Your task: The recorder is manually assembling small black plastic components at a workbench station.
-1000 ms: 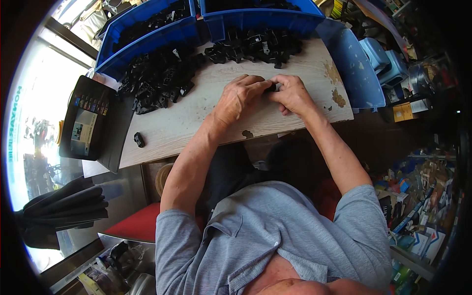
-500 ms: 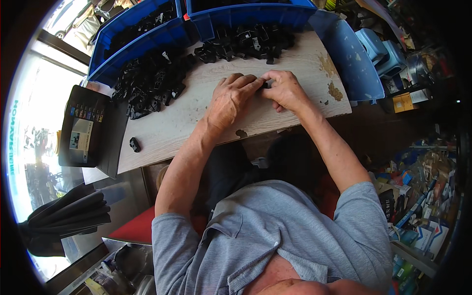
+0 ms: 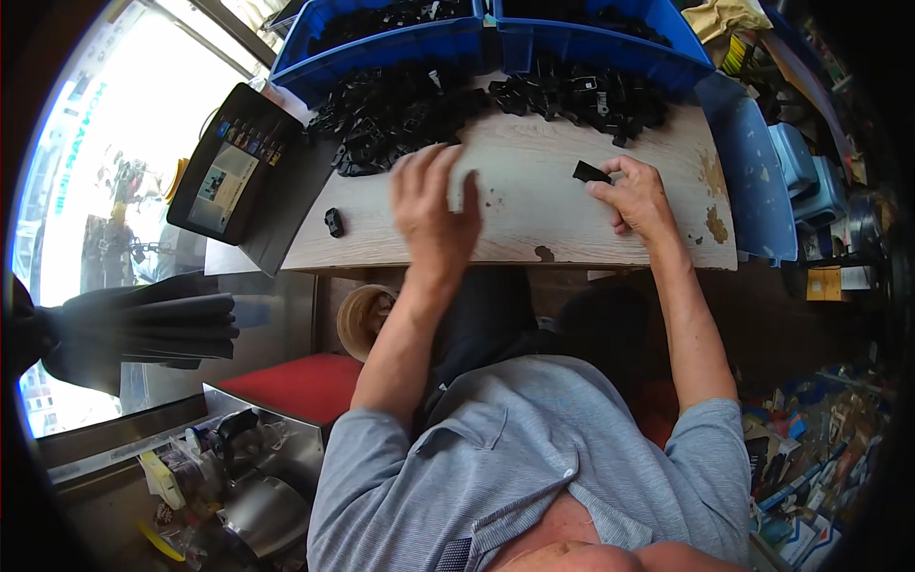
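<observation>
My right hand [image 3: 633, 197] pinches a small black plastic part [image 3: 591, 173] between thumb and fingers, a little above the pale wooden table. Off to the left, my left hand [image 3: 435, 205] is raised with fingers spread and holds nothing; motion blurs it slightly. Just beyond its fingertips lies a heap of black plastic parts [image 3: 391, 119]. A second heap of black plastic parts [image 3: 581, 98] sits farther right, beyond my right hand. One single black part [image 3: 334, 222] rests apart near the table's left front edge.
Two blue bins [image 3: 381, 50] with black parts stand along the far edge. A tablet [image 3: 229, 172] is propped up at the left. Light blue containers [image 3: 753, 172] are at the right. Below the table's front edge stands a bucket [image 3: 355, 322], beside a red surface [image 3: 295, 386].
My hands were together over the black part; now they are apart. The left has swung left, open, toward the heap, while the right keeps the part. The whole view has shifted.
</observation>
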Motion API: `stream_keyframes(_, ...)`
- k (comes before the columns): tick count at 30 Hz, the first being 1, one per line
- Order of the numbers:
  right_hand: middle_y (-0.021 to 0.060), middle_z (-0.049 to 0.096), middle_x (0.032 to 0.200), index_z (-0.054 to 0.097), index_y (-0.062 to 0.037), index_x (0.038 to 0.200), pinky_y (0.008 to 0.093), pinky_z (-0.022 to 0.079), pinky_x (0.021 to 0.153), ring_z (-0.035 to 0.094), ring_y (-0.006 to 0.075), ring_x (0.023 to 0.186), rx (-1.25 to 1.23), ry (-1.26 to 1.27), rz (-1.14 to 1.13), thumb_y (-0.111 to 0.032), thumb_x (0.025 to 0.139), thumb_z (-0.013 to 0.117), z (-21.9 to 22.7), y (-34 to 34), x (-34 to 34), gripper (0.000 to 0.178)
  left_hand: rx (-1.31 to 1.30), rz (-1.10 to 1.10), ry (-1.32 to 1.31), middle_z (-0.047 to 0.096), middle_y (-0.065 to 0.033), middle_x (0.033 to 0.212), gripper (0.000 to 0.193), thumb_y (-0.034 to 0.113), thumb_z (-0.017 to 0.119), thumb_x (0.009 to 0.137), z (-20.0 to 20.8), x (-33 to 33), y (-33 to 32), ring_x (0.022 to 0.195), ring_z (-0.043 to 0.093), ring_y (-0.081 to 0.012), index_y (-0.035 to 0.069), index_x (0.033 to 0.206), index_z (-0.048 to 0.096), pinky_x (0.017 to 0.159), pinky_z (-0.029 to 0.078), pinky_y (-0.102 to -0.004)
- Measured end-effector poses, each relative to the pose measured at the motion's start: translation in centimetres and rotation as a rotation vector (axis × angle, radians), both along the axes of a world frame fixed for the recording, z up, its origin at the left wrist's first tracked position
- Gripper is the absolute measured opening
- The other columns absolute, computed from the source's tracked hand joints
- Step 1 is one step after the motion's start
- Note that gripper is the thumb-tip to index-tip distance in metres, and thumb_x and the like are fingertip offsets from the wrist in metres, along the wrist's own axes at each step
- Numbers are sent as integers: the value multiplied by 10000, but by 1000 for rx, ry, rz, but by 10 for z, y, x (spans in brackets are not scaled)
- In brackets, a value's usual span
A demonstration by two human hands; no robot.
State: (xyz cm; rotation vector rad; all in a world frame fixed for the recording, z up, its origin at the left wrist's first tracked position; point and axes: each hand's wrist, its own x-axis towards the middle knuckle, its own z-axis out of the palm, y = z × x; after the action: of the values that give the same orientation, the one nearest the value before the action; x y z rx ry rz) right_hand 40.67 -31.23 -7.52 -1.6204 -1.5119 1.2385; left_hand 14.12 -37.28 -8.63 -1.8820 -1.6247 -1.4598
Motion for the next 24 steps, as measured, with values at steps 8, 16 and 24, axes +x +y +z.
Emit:
stream_keyframes(8, 2, 508, 537, 606, 8, 1080, 267, 389, 358, 492, 95, 415, -10, 159, -2, -210, 796, 814, 7, 6, 14, 414, -302, 542, 216, 718, -125, 1085, 173, 87, 680, 870, -41, -113, -52, 1029, 651, -341, 48, 1027, 740, 928, 508, -428)
stream_keyframes(16, 0, 513, 536, 623, -38, 1077, 323, 577, 488, 598, 140, 476, -82, 408, -221, -225, 827, 806, 5, 21, 52, 361, -250, 146, 148, 674, -167, 1210, 317, 35, 643, 908, -26, -56, -39, 1128, 625, -367, 62, 1223, 663, 959, 509, -447)
stream_keyframes(24, 23, 482, 566, 656, -49, 1097, 416, 631, 600, 637, 215, 584, 74, 470, -659, -206, 836, 805, 1, 53, 94, 339, -334, 81, 262, 681, -164, 1143, 316, 37, 695, 844, -29, -74, -49, 1059, 627, -373, 59, 1159, 674, 912, 516, -448)
